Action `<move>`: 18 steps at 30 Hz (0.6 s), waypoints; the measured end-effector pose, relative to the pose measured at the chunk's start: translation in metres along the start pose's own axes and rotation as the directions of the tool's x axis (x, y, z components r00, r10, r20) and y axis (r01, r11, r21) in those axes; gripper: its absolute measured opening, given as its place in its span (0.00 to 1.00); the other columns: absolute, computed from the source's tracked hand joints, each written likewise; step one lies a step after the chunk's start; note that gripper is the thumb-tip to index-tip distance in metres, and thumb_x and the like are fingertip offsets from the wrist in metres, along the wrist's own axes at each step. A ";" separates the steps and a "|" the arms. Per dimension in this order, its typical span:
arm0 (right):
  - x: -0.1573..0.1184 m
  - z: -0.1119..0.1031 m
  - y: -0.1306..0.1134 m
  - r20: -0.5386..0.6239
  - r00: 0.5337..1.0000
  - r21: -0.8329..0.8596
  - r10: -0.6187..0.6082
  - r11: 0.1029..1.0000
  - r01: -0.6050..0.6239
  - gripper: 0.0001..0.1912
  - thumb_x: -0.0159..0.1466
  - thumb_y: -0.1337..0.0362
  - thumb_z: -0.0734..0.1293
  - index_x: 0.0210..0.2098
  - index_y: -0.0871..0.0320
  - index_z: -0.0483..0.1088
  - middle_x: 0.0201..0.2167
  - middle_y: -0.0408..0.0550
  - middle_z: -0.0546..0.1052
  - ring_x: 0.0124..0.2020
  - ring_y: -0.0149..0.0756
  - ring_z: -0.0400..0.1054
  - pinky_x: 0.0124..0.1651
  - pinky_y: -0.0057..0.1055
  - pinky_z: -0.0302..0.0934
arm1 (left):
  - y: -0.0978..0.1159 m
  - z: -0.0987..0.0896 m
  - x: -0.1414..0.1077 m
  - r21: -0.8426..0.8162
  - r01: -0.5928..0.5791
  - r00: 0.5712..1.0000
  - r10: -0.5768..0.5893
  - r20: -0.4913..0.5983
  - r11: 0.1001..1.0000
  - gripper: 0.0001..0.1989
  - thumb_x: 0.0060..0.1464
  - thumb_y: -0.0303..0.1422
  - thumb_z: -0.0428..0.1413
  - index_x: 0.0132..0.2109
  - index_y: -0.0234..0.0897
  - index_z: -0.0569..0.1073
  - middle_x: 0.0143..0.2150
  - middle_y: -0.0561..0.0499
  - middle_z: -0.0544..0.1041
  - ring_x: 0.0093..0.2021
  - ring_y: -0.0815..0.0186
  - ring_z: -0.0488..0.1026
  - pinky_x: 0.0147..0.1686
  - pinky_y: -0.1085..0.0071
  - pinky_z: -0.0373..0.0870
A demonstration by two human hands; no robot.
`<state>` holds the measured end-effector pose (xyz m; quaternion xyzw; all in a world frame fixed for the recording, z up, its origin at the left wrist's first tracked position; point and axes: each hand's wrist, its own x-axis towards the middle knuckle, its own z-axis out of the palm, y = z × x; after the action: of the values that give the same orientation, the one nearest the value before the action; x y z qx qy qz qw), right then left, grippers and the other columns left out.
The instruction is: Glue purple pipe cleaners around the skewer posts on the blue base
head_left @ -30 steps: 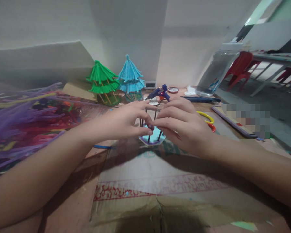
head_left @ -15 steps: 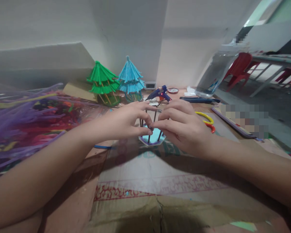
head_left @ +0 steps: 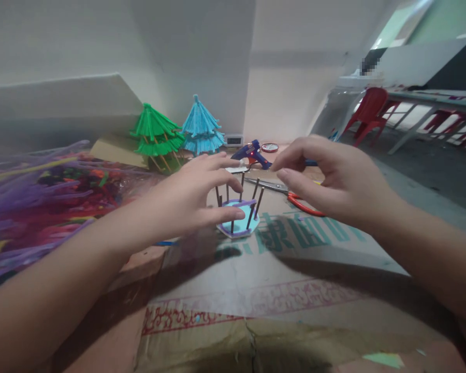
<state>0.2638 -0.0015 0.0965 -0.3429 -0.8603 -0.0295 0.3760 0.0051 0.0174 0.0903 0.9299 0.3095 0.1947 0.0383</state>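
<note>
A small hexagonal base [head_left: 241,225], pale blue with a purple pipe-cleaner edge, lies on the cardboard. Several thin dark sticks [head_left: 258,203] stand up from its rim, and a purple strip [head_left: 243,202] runs between some of them. My left hand [head_left: 207,191] reaches over the left side of the base, open, thumb and fingers apart among the sticks. Whether its fingertips touch a stick, I cannot tell. To the right and higher, my right hand [head_left: 330,178] hangs in the air with fingers curled and thumb slightly apart, nothing visible in them. Scissors [head_left: 305,204] lie partly behind it.
Green [head_left: 155,129] and blue [head_left: 202,124] pipe-cleaner umbrella-like models stand at the wall. A blue glue gun [head_left: 252,153] with a red light sits beyond the base. Pipe cleaners [head_left: 62,207] heap at left on the cardboard-covered table. A red chair [head_left: 370,114] stands farther right.
My right hand has come away from the sticks, moving right and up. My left hand stays by the base with its fingers wider apart. The scissors' blades and more of the base now show.
</note>
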 end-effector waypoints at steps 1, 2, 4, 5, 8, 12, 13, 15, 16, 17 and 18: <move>-0.005 0.002 0.001 -0.001 0.999 0.048 0.044 0.998 -0.043 0.05 0.67 0.65 0.65 0.34 0.55 0.71 0.29 0.43 0.76 0.31 0.34 0.70 0.35 0.33 0.64 | 0.004 -0.001 0.000 0.033 -0.001 0.999 0.002 -0.037 0.999 0.17 0.60 0.48 0.58 0.48 0.42 0.78 0.68 0.45 0.67 0.71 0.51 0.58 0.69 0.49 0.55; -0.013 0.006 0.003 -0.009 0.997 0.092 0.079 0.993 -0.078 0.05 0.67 0.64 0.65 0.34 0.56 0.71 0.28 0.42 0.76 0.28 0.32 0.69 0.32 0.31 0.63 | 0.007 0.000 -0.001 0.067 0.000 0.997 0.005 -0.073 0.998 0.16 0.61 0.47 0.58 0.47 0.42 0.78 0.67 0.45 0.68 0.71 0.50 0.58 0.69 0.48 0.54; -0.030 0.019 0.007 -0.048 0.990 0.149 0.129 0.981 -0.121 0.04 0.68 0.64 0.65 0.38 0.57 0.72 0.26 0.42 0.75 0.26 0.31 0.68 0.29 0.29 0.62 | 0.014 0.002 -0.001 0.131 -0.005 0.991 0.022 -0.130 0.991 0.12 0.62 0.43 0.57 0.45 0.41 0.78 0.65 0.45 0.70 0.70 0.50 0.60 0.70 0.45 0.52; -0.038 0.027 0.009 -0.054 0.988 0.164 0.146 0.977 -0.136 0.05 0.68 0.64 0.65 0.39 0.57 0.73 0.26 0.42 0.76 0.26 0.31 0.68 0.29 0.28 0.62 | 0.018 0.004 -0.001 0.160 -0.009 0.987 0.034 -0.155 0.987 0.11 0.63 0.41 0.56 0.45 0.41 0.78 0.64 0.45 0.72 0.70 0.50 0.61 0.70 0.45 0.51; -0.056 0.051 0.013 0.017 0.984 0.226 0.180 0.958 -0.179 0.08 0.68 0.63 0.66 0.44 0.59 0.75 0.26 0.43 0.77 0.26 0.30 0.68 0.29 0.27 0.62 | 0.025 0.012 -0.002 0.252 -0.043 0.973 0.098 -0.209 0.967 0.08 0.63 0.36 0.55 0.45 0.41 0.77 0.60 0.47 0.76 0.67 0.53 0.66 0.70 0.46 0.53; -0.060 0.069 0.015 0.122 0.968 0.306 0.220 0.919 -0.248 0.14 0.68 0.62 0.65 0.50 0.61 0.77 0.27 0.44 0.77 0.24 0.29 0.65 0.28 0.26 0.58 | 0.029 0.020 -0.002 0.362 -0.088 0.948 0.189 -0.254 0.928 0.05 0.62 0.32 0.57 0.45 0.42 0.76 0.50 0.48 0.80 0.58 0.56 0.74 0.68 0.47 0.58; -0.060 0.072 0.015 0.128 0.964 0.313 0.234 0.912 -0.263 0.15 0.68 0.62 0.65 0.50 0.60 0.77 0.26 0.44 0.77 0.24 0.29 0.65 0.28 0.26 0.57 | 0.030 0.020 -0.002 0.376 -0.093 0.945 0.201 -0.258 0.922 0.05 0.61 0.32 0.57 0.45 0.41 0.75 0.49 0.48 0.80 0.56 0.57 0.75 0.68 0.47 0.59; -0.059 0.075 0.016 0.141 0.956 0.319 0.257 0.902 -0.290 0.16 0.68 0.61 0.66 0.51 0.59 0.78 0.26 0.43 0.77 0.24 0.29 0.64 0.29 0.27 0.56 | 0.030 0.021 -0.002 0.395 -0.104 0.942 0.217 -0.255 0.913 0.06 0.61 0.33 0.58 0.45 0.41 0.75 0.47 0.48 0.80 0.53 0.56 0.75 0.67 0.46 0.61; -0.059 0.076 0.016 0.156 0.951 0.316 0.267 0.898 -0.305 0.16 0.68 0.61 0.66 0.51 0.58 0.78 0.26 0.43 0.77 0.24 0.30 0.65 0.29 0.27 0.56 | 0.031 0.020 -0.002 0.401 -0.107 0.943 0.221 -0.250 0.910 0.06 0.61 0.33 0.58 0.45 0.41 0.75 0.46 0.47 0.80 0.53 0.56 0.76 0.66 0.46 0.61; -0.059 0.077 0.016 0.177 0.945 0.313 0.274 0.895 -0.318 0.16 0.68 0.60 0.66 0.51 0.58 0.78 0.26 0.43 0.77 0.25 0.30 0.65 0.30 0.27 0.56 | 0.030 0.020 -0.002 0.407 -0.110 0.943 0.225 -0.245 0.907 0.06 0.61 0.33 0.58 0.45 0.40 0.75 0.46 0.47 0.79 0.52 0.56 0.76 0.66 0.46 0.61; -0.059 0.077 0.016 0.198 0.941 0.310 0.274 0.893 -0.325 0.16 0.68 0.60 0.66 0.51 0.58 0.79 0.26 0.44 0.77 0.25 0.30 0.65 0.30 0.28 0.56 | 0.030 0.020 -0.002 0.413 -0.115 0.943 0.229 -0.240 0.903 0.06 0.61 0.34 0.58 0.45 0.40 0.74 0.46 0.46 0.79 0.51 0.56 0.76 0.66 0.46 0.61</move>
<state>0.2537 0.0014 -0.0016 -0.4029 -0.8149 0.2028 0.3641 0.0281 -0.0072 0.0765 0.9049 0.2605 0.2618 -0.2114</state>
